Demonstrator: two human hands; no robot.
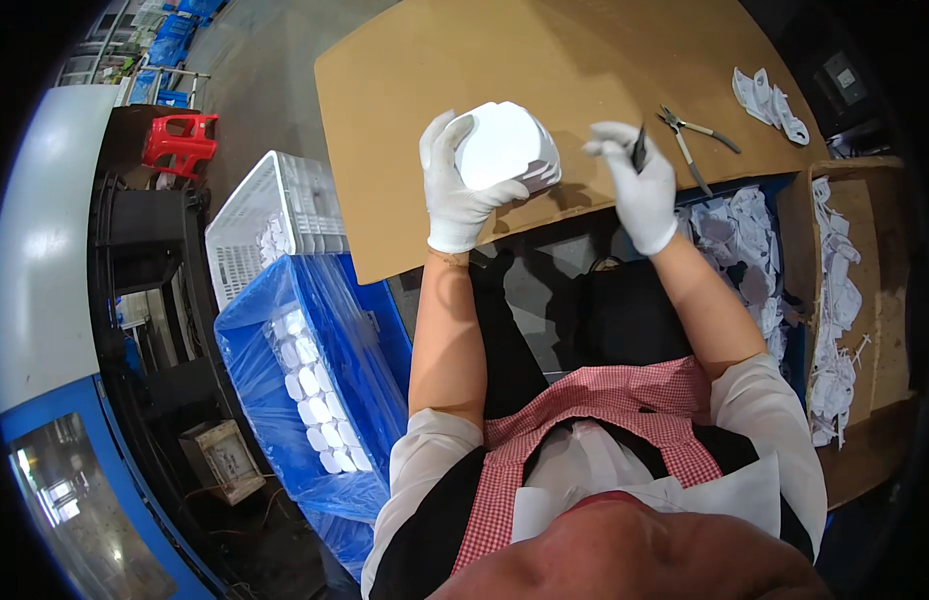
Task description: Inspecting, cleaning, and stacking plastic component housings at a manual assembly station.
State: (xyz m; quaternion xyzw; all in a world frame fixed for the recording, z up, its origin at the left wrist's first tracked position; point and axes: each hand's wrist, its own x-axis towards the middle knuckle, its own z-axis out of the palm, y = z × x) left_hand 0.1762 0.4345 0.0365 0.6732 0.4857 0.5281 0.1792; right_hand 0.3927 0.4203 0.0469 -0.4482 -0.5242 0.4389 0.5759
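Observation:
A stack of white, rounded plastic pieces [504,148] is gripped in my gloved left hand [454,190], held over the brown cardboard tabletop. Fingers and thumb wrap the stack's left and lower sides. To its right, apart from the stack, my gloved right hand [636,185] is closed around a small black-handled tool [639,150]; its working end is hidden or too small to make out. Side cutters [689,140] lie with handles spread on the table, right of that hand. Farther right rest some white moulded plastic parts [769,104].
At my left, a blue crate lined with blue film [254,400] holds rows of white pieces; behind it stands a white basket [274,210]. A blue bin [729,235] and a cardboard box [869,300] with white scraps sit at my right. A red stool [180,143] stands far left.

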